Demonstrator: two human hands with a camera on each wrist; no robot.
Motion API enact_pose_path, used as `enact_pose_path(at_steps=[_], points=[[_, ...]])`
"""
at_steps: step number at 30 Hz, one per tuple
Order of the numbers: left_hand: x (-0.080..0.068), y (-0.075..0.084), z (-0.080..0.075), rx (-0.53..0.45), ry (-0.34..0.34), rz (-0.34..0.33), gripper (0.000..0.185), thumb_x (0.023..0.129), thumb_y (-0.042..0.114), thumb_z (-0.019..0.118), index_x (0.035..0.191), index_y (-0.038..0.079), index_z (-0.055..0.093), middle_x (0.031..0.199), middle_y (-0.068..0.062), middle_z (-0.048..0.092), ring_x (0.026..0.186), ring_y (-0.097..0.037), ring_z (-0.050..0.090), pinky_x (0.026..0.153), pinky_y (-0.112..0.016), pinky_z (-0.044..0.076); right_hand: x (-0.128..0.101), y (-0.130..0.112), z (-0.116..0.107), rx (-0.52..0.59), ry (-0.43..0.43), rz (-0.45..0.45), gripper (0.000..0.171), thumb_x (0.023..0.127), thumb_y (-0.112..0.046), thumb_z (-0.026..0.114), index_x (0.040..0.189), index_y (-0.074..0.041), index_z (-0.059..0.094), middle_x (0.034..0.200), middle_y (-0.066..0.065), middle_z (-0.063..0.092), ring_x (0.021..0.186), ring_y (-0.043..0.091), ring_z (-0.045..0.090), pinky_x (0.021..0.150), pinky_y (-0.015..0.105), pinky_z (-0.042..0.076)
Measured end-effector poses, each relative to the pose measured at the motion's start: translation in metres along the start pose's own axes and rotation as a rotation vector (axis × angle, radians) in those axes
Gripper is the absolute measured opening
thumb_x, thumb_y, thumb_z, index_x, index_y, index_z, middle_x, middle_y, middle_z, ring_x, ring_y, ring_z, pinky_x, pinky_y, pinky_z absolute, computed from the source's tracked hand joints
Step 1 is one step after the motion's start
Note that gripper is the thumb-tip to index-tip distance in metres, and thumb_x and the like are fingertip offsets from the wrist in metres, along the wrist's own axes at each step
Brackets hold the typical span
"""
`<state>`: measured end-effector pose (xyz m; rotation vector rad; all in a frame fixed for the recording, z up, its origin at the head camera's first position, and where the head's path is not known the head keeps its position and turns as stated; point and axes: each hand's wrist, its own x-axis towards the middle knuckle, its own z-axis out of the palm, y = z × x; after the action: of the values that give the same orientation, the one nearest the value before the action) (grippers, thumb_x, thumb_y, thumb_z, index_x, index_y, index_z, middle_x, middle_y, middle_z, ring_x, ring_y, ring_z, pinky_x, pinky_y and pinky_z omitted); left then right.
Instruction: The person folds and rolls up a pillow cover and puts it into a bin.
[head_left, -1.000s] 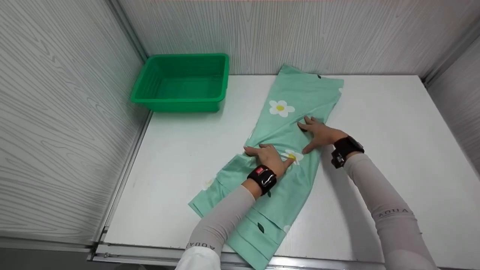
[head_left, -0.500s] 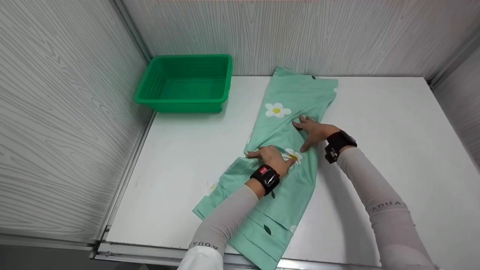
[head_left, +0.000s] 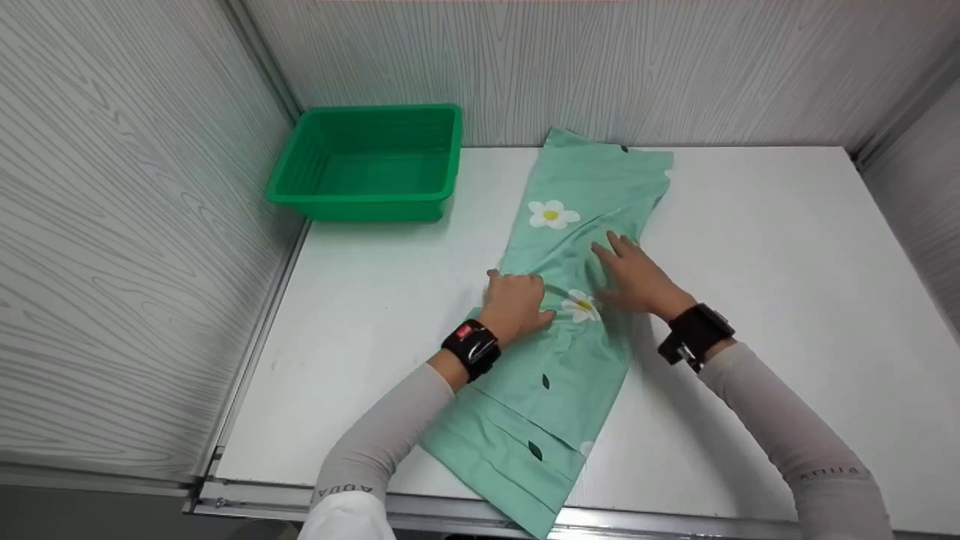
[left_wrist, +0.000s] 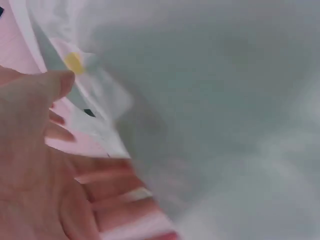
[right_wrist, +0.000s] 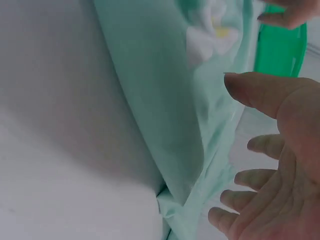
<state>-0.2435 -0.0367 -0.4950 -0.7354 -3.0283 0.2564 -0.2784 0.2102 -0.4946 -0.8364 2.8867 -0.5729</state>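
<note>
The green basket [head_left: 367, 161] sits at the back of the white table [head_left: 787, 247], well to the left of the mint-green flowered cloth [head_left: 577, 195], and I see nothing inside it. The cloth lies in a long folded strip running from the back wall, just right of the basket, down to the table's front edge. My left hand [head_left: 514, 304] rests flat on the cloth's left edge about halfway along, fingers relaxed and gripping nothing. My right hand [head_left: 637, 279] lies palm down just right of it on the same cloth, fingers spread, holding nothing, a white printed flower [head_left: 579, 306] between the two hands.
</note>
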Motion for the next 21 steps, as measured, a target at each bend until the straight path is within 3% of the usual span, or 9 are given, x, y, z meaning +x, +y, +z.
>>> enact_pose_path(at_steps=[4, 7, 9, 12, 15, 21], points=[[-0.021, -0.027, 0.012, -0.054, 0.113, 0.242, 0.049, 0.102, 0.053, 0.060, 0.112, 0.006, 0.070, 0.110, -0.012, 0.072, 0.109, -0.032, 0.068, 0.095, -0.049, 0.054, -0.032, -0.026, 0.015, -0.026, 0.095, 0.018, 0.081, 0.096, -0.029, 0.076, 0.155, 0.011, 0.039, 0.161, 0.039, 0.029, 0.150, 0.059, 0.025, 0.121, 0.066, 0.026], [-0.039, -0.040, 0.017, -0.121, 0.089, 0.374, 0.063, 0.100, 0.058, 0.061, 0.136, 0.006, 0.062, 0.139, -0.015, 0.063, 0.138, -0.034, 0.054, 0.111, -0.052, 0.045, -0.053, -0.044, 0.030, -0.025, 0.073, 0.057, 0.095, 0.092, -0.045, 0.079, 0.157, 0.010, 0.036, 0.162, 0.038, 0.029, 0.152, 0.057, 0.023, 0.121, 0.066, 0.025], [-0.051, -0.046, 0.021, -0.159, 0.038, 0.418, 0.078, 0.097, 0.065, 0.061, 0.150, 0.009, 0.053, 0.154, -0.015, 0.052, 0.151, -0.036, 0.040, 0.119, -0.056, 0.037, -0.065, -0.052, 0.039, -0.027, 0.014, 0.076, 0.108, 0.087, -0.054, 0.081, 0.159, 0.008, 0.032, 0.164, 0.037, 0.025, 0.153, 0.056, 0.020, 0.121, 0.068, 0.023], [-0.064, -0.053, 0.027, -0.157, -0.064, 0.411, 0.096, 0.091, 0.078, 0.058, 0.164, 0.019, 0.036, 0.171, -0.012, 0.029, 0.160, -0.034, 0.019, 0.124, -0.061, 0.024, -0.079, -0.057, 0.049, -0.046, -0.083, 0.077, 0.121, 0.081, -0.063, 0.082, 0.162, 0.006, 0.026, 0.167, 0.036, 0.020, 0.155, 0.055, 0.016, 0.120, 0.072, 0.020], [-0.071, -0.056, 0.034, -0.147, -0.123, 0.384, 0.106, 0.086, 0.086, 0.055, 0.168, 0.027, 0.026, 0.176, -0.008, 0.012, 0.162, -0.035, 0.007, 0.125, -0.066, 0.016, -0.086, -0.054, 0.054, -0.049, -0.136, 0.065, 0.123, 0.079, -0.064, 0.083, 0.163, 0.004, 0.024, 0.168, 0.035, 0.017, 0.155, 0.054, 0.015, 0.118, 0.075, 0.019], [-0.075, -0.046, 0.040, -0.221, -0.182, 0.329, 0.112, 0.082, 0.090, 0.054, 0.169, 0.031, 0.016, 0.177, -0.008, 0.003, 0.162, -0.039, 0.002, 0.120, -0.074, 0.012, -0.092, -0.039, 0.051, 0.044, -0.171, 0.064, 0.121, 0.079, -0.059, 0.086, 0.165, -0.001, 0.023, 0.170, 0.032, 0.010, 0.156, 0.055, 0.009, 0.118, 0.077, 0.012]])
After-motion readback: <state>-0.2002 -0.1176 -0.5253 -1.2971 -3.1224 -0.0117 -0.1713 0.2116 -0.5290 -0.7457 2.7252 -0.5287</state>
